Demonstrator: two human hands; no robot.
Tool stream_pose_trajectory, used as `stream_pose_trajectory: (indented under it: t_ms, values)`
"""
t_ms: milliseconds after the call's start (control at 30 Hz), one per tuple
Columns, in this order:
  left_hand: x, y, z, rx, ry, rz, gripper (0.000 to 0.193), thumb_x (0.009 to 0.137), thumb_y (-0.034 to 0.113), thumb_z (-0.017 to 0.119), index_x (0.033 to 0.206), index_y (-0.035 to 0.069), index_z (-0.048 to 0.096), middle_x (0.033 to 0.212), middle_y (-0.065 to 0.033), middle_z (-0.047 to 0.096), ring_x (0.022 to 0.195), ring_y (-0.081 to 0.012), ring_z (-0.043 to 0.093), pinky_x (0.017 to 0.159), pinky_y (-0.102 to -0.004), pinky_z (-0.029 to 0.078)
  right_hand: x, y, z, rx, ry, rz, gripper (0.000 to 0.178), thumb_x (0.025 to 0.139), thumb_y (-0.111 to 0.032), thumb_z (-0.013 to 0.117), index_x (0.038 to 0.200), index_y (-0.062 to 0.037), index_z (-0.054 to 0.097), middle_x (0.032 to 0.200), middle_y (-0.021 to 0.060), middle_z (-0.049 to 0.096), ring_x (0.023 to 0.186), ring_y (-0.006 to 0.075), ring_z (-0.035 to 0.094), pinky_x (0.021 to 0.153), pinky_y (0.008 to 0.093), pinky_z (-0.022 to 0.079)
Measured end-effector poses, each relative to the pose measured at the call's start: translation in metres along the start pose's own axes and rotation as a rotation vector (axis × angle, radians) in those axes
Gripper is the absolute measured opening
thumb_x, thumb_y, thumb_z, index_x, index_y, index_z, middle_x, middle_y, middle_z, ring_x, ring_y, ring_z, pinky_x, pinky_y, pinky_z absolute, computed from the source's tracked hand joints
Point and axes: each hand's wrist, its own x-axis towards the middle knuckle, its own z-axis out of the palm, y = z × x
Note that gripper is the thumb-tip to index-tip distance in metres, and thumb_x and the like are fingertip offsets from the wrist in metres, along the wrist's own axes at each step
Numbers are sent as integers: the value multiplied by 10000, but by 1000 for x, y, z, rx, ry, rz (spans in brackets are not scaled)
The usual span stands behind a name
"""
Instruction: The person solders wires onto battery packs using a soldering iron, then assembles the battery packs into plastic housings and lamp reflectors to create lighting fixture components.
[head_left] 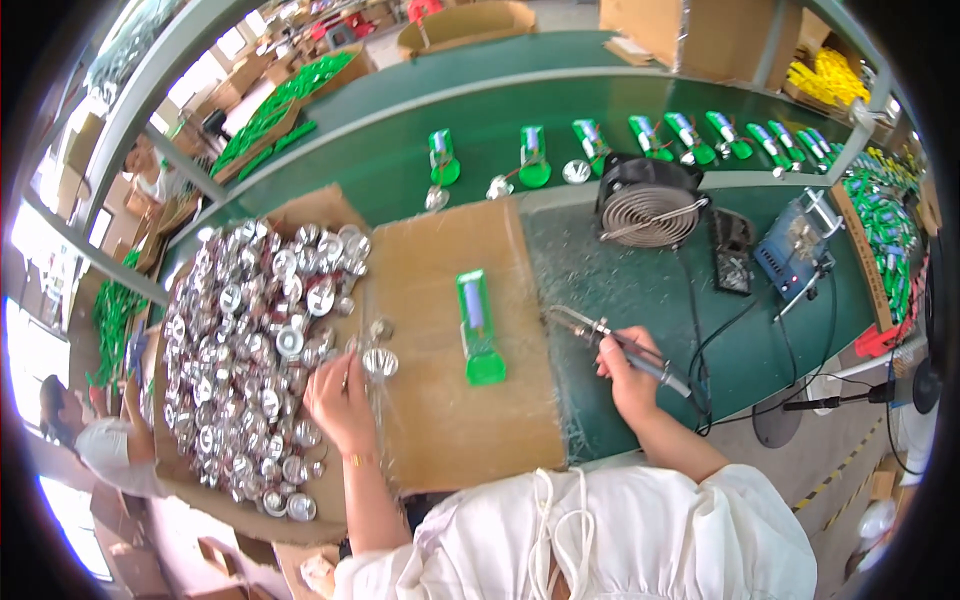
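Green torch housing [483, 366] lies mid cardboard sheet [440, 430], open-side up, prob. for access. R hand [632, 375], R of sheet: grip round soldering iron [674, 378], prob. for tip control. L hand [342, 408], L of sheet: grip, can't tell.

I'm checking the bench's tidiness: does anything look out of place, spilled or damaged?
Pale specks lie scattered on the green surface beside the fan and look like stray litter, though too small to identify. One silvery cup sits apart from the heap, near the left hand. No damage stands out.
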Motion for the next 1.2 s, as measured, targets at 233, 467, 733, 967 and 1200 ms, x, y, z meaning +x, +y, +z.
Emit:
stream_pose_trajectory:
  t_ms: [233,467,733,967,1200]
  values:
    - [2,-9,-1,-171,173,-176,77,784,45,591,814,-3,643,837,-95,635,757,-208,584,697,-315,457,-11,-3,3,-73,-58,-59,182,835,-151,585,857,-10,471,659,64,563,515,85,518,470,201,420]
    - [11,5,-27,-594,265,-238,104,831,-9,516,831,-37,617,871,-70,606,682,-75,533,575,-182,425,-19,-16,5,-20,-79,-66,175,814,-119,608,861,0,488,668,71,570,529,93,528,488,209,442]
    - [-45,56,21,-594,-654,-429,161,801,141,612,881,11,663,720,-97,656,589,-108,588,556,-233,450,-24,-14,19,-22,-318,-183,194,772,-27,636,918,10,514,784,73,566,599,70,526,538,194,427]
    - [-37,55,42,-515,-602,-406,139,776,150,632,807,17,658,648,-99,617,561,-179,584,528,-296,438,-24,-6,29,-169,-309,-164,173,766,-63,650,842,15,516,708,66,578,569,71,534,514,214,443]
    - [-46,55,62,-532,-485,-191,107,745,96,650,705,1,619,699,-123,569,606,-238,568,556,-321,444,-20,8,37,-169,-229,-128,172,755,-81,669,777,-7,515,604,13,566,519,38,497,473,202,394]
